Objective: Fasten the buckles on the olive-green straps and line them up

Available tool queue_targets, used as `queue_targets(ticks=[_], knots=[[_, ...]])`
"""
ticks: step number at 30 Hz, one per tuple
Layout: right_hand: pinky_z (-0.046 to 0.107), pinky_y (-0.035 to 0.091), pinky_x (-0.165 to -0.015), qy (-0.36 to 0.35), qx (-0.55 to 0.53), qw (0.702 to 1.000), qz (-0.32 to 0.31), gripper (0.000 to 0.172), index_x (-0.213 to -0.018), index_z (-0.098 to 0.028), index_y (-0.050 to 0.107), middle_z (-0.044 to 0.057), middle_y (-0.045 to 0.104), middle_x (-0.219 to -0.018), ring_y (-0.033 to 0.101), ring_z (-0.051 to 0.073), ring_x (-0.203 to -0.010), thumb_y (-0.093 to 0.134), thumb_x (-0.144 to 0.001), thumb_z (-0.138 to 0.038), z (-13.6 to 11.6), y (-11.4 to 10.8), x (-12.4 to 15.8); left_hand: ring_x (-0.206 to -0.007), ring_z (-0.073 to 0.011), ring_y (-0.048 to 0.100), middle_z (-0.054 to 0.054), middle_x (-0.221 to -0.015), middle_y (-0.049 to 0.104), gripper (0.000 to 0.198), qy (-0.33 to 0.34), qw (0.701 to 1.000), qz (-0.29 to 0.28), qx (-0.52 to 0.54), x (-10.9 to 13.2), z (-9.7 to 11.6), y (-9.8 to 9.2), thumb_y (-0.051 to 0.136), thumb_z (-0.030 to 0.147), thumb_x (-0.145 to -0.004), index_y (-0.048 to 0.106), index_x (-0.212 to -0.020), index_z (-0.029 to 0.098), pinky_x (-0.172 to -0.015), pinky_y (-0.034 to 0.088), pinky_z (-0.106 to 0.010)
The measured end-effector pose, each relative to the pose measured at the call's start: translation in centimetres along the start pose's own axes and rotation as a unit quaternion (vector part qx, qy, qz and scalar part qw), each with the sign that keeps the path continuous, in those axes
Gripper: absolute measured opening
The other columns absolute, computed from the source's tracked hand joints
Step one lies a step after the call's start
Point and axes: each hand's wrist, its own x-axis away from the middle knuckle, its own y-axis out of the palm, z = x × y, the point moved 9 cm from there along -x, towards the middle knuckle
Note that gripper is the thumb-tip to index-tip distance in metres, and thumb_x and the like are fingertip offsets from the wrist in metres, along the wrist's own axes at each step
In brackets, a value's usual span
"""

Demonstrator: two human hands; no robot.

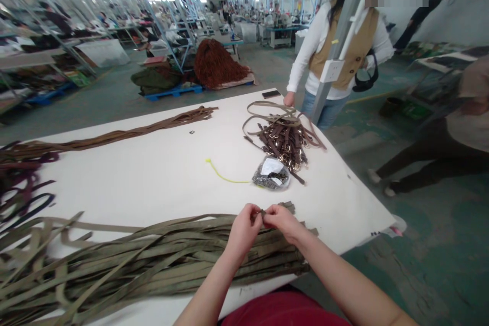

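Observation:
My left hand (pixel 247 223) and my right hand (pixel 281 219) meet above the near side of the table, thumbs and fingertips pinched together. Between them is the end of an olive strap (pixel 263 213); its tip is mostly covered by my fingers. Beneath my hands spreads a thick bundle of olive straps (pixel 160 249), running off to the left. Just beyond my hands lies a clear plastic bag (pixel 270 173) of small dark parts with a white label. A yellow-green cord (pixel 225 178) trails left from the bag.
On the white table (pixel 153 183) lie dark brown straps with metal clasps (pixel 284 140), long brown straps (pixel 126 130), purple straps (pixel 23 178), a small ring (pixel 191 132) and a phone-like dark slab (pixel 271 94). One person (pixel 344 51) stands at the far corner beside a metal post (pixel 331 71).

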Motion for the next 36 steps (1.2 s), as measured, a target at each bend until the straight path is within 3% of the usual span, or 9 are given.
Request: queue_targets(ticks=[9, 13, 17, 20, 22, 24, 27, 32, 36], knots=[[0.021, 0.033, -0.050, -0.025, 0.078, 0.996, 0.042, 0.006, -0.058, -0.015, 0.048, -0.004, 0.048, -0.052, 0.043, 0.008, -0.052, 0.053, -0.056, -0.017, 0.7, -1.0, -0.8, -0.070, -0.0134, 0.048, -0.003, -0.074, 0.052, 0.012, 0.067, 0.980, -0.007, -0.187, 0.3, 1.6, 1.1, 0.041, 0.018, -0.076, 0.052, -0.073, 0.017, -0.066, 0.036, -0.026], [0.023, 0.038, -0.056, -0.088, 0.102, 0.990, 0.043, 0.007, -0.066, -0.016, 0.052, -0.003, 0.053, -0.061, 0.047, 0.010, -0.059, 0.053, -0.061, -0.020, -0.3, -1.4, -0.5, -0.072, -0.0128, 0.049, -0.002, -0.077, 0.052, 0.012, 0.044, 0.995, -0.024, -0.083, -0.3, 0.6, 1.2, 0.044, 0.024, -0.077, 0.053, -0.074, 0.017, -0.067, 0.038, -0.025], [0.025, 0.041, -0.060, -0.095, -0.003, 0.995, -0.015, 0.014, -0.079, -0.017, 0.052, -0.003, 0.053, -0.064, 0.050, 0.009, -0.058, 0.051, -0.066, -0.023, -0.6, -0.8, -0.1, -0.064, -0.0107, 0.049, -0.001, -0.080, 0.053, 0.023, -0.009, 0.999, -0.027, 0.033, -1.0, -1.0, 1.3, 0.053, 0.032, -0.071, 0.051, -0.088, 0.016, -0.061, 0.040, -0.024], [0.024, 0.042, -0.058, -0.091, -0.052, 0.994, 0.004, 0.026, -0.090, -0.019, 0.050, -0.005, 0.049, -0.064, 0.049, 0.008, -0.056, 0.054, -0.065, -0.022, -0.6, -1.5, -0.1, -0.057, -0.0102, 0.046, 0.001, -0.072, 0.053, 0.039, -0.022, 0.997, -0.054, 0.046, -1.1, -1.2, 1.8, 0.056, 0.036, -0.068, 0.048, -0.101, 0.016, -0.055, 0.038, -0.023], [0.023, 0.042, -0.058, -0.086, -0.047, 0.995, 0.024, 0.029, -0.093, -0.019, 0.050, -0.005, 0.049, -0.065, 0.049, 0.008, -0.056, 0.054, -0.064, -0.022, -0.4, -2.1, -0.4, -0.059, -0.0113, 0.047, 0.001, -0.071, 0.054, 0.044, 0.001, 0.994, -0.106, 0.024, -1.0, -0.9, 2.5, 0.058, 0.037, -0.066, 0.048, -0.103, 0.017, -0.056, 0.037, -0.023], [0.024, 0.043, -0.058, -0.082, -0.013, 0.995, 0.055, 0.026, -0.090, -0.018, 0.051, -0.004, 0.050, -0.066, 0.050, 0.009, -0.056, 0.053, -0.064, -0.022, -0.1, -3.0, -0.7, -0.065, -0.0127, 0.049, -0.001, -0.075, 0.057, 0.034, 0.024, 0.989, -0.144, -0.019, -0.9, -0.9, 2.7, 0.056, 0.037, -0.068, 0.053, -0.096, 0.018, -0.060, 0.037, -0.024], [0.025, 0.045, -0.058, -0.071, 0.031, 0.992, 0.101, 0.021, -0.085, -0.017, 0.051, -0.004, 0.050, -0.062, 0.052, 0.010, -0.055, 0.052, -0.064, -0.022, 0.8, -4.2, -1.0, -0.070, -0.0139, 0.051, -0.002, -0.076, 0.059, 0.022, 0.021, 0.984, -0.154, -0.083, -1.1, -2.1, 2.5, 0.044, 0.036, -0.076, 0.056, -0.081, 0.018, -0.063, 0.036, -0.024], [0.026, 0.047, -0.061, -0.018, -0.005, 0.997, 0.079, 0.021, -0.086, -0.018, 0.051, -0.002, 0.054, -0.069, 0.057, 0.012, -0.062, 0.050, -0.067, -0.023, 3.7, -5.0, -1.9, -0.072, -0.0147, 0.052, -0.002, -0.080, 0.060, 0.021, 0.022, 0.970, -0.165, -0.175, -1.5, -4.3, 2.8, 0.045, 0.036, -0.076, 0.056, -0.081, 0.019, -0.062, 0.035, -0.024], [0.026, 0.047, -0.060, 0.002, 0.025, 0.994, 0.103, 0.021, -0.087, -0.018, 0.052, -0.001, 0.056, -0.067, 0.057, 0.012, -0.060, 0.048, -0.067, -0.021, 5.3, -6.3, -2.4, -0.073, -0.0166, 0.054, -0.005, -0.079, 0.061, 0.028, 0.019, 0.947, -0.184, -0.263, -1.7, -5.3, 3.2, 0.039, 0.040, -0.080, 0.056, -0.078, 0.019, -0.063, 0.035, -0.026]])
